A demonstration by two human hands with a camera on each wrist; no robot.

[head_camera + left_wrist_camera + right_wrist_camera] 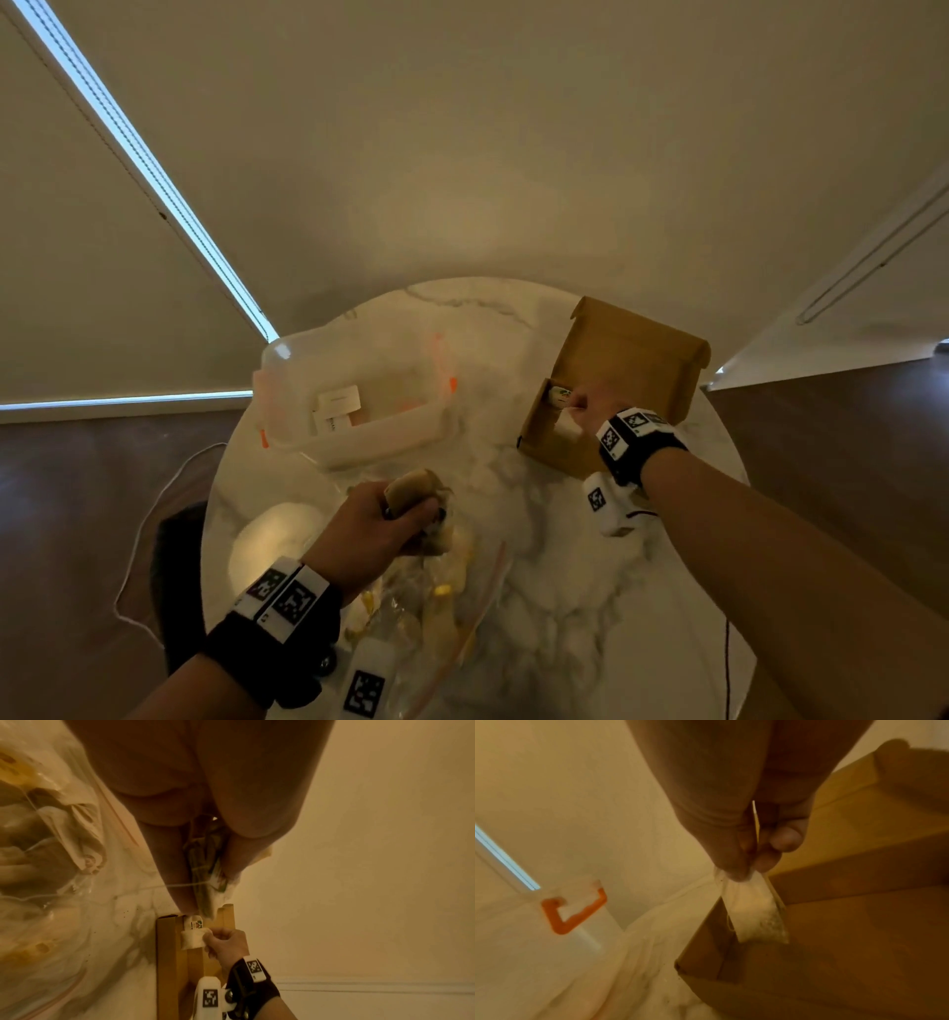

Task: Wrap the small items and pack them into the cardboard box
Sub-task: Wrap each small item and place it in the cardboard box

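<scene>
A brown cardboard box [624, 360] stands open at the right of the round marble table [539, 539], its lid raised at the back. My right hand [585, 408] reaches into its left end and pinches a small white wrapped packet [753, 910] by its top edge, hanging over the box's inside [847, 943]. The same packet [193, 940] shows in the left wrist view, beside a small printed item [196, 924] lying in the box [167, 953]. My left hand [380, 519] grips a tan paper-wrapped bundle [411, 491] with string, above the table's front.
A clear plastic tub [354, 395] with orange clips [573, 914] stands at the table's left back, holding white cards. Crumpled clear wrapping with yellow bits [426, 601] lies in front near me. A thin cable [726, 663] runs down the right front. Wall close behind the table.
</scene>
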